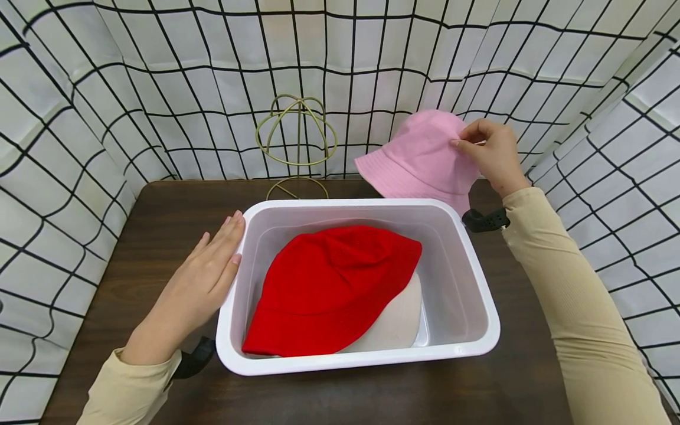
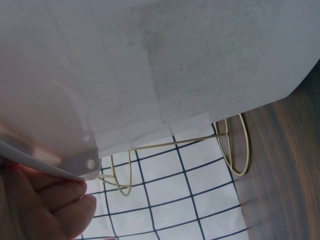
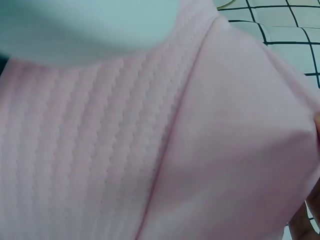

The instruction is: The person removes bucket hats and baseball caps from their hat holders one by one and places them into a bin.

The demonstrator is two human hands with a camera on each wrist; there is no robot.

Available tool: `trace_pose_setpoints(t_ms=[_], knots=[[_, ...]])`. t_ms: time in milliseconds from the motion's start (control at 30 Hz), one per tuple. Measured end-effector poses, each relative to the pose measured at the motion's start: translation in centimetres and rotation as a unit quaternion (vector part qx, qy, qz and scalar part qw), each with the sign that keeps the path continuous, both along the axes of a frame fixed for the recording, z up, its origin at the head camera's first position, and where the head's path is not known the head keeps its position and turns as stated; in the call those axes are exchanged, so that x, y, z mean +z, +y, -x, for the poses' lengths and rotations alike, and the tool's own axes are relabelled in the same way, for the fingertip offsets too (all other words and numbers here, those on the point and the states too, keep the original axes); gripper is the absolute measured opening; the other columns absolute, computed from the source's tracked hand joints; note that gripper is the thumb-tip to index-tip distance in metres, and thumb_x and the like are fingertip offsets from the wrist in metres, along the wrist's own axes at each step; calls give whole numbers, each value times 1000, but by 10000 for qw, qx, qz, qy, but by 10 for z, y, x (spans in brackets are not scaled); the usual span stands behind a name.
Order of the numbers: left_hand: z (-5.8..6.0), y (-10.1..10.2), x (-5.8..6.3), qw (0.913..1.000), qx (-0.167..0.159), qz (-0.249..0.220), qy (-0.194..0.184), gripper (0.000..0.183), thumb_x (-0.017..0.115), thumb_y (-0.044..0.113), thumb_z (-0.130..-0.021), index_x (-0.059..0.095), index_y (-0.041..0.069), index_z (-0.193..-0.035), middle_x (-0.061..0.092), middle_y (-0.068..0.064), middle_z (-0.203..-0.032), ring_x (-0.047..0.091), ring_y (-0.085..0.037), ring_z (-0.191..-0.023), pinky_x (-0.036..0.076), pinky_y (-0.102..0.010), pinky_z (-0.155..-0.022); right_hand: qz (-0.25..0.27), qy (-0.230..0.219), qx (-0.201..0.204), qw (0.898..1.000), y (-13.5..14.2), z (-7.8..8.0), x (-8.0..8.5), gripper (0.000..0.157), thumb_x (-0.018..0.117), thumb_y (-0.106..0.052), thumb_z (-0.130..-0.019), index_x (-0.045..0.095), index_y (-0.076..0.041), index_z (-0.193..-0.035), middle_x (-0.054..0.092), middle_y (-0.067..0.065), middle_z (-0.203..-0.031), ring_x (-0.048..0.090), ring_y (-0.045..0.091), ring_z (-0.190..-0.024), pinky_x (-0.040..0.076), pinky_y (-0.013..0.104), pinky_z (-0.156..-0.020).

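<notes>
A pink bucket hat hangs by its crown from my right hand, which pinches the cloth between thumb and fingers at the bin's far right corner. Its stitched brim and smooth crown fill the right wrist view. My left hand rests along the left rim of a white plastic bin, fingers fairly straight. Seen from below in the left wrist view, those fingers touch the rim's underside. Inside the bin, a red bucket hat lies over a cream cap, partly hiding it.
Behind the bin stands a gold wire hat stand, its round base partly hidden by the rim. The bin sits on a dark wooden table. Black-grid white cloth walls enclose the back and both sides.
</notes>
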State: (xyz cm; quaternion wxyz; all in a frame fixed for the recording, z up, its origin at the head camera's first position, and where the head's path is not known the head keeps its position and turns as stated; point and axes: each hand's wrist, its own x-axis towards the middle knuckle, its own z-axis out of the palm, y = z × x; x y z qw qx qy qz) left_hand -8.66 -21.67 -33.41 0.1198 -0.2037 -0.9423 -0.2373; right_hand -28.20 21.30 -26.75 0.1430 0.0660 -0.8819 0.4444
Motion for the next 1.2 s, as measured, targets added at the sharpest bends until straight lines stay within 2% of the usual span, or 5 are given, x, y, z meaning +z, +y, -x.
trace_pose_setpoints(t_ms=[267,633,967,1100,1200], knots=[[0,1,-1,10000,16,-37,-25,57,49,19,-96,29,3,-148,28,-13,-151,28,-30,-138,19,-56,-109,256,149,81,9995,-1,0,-1,13,70,-12,-86,58,-13,-80,54,-7,-83,51,6,-82,42,19,-72],[0,1,-1,10000,-17,-46,10,58,49,19,-96,29,3,-147,29,-13,-151,28,-31,-138,20,-56,-109,788,378,-175,9960,-4,2,6,11,71,-11,-85,62,-17,-82,54,-9,-88,52,6,-86,41,20,-73],[0,1,0,10000,-12,-14,21,58,50,18,-96,29,3,-147,29,-13,-151,29,-31,-137,20,-55,-109,1721,917,-399,9800,-5,0,23,14,71,-8,-84,60,-15,-79,54,-5,-87,52,7,-83,39,21,-71],[-1,0,0,10000,19,-21,-1,58,49,19,-96,28,3,-148,28,-13,-151,28,-31,-138,19,-55,-110,1917,1091,-435,9744,-5,-1,31,13,70,-6,-84,61,-14,-79,54,-5,-86,52,7,-81,39,21,-70],[-1,0,0,10000,26,-6,4,57,49,19,-96,28,3,-147,28,-13,-151,29,-31,-137,19,-55,-110,1923,1119,-454,9739,-5,-3,35,14,70,-5,-84,60,-15,-80,53,-5,-86,52,6,-82,39,21,-69]])
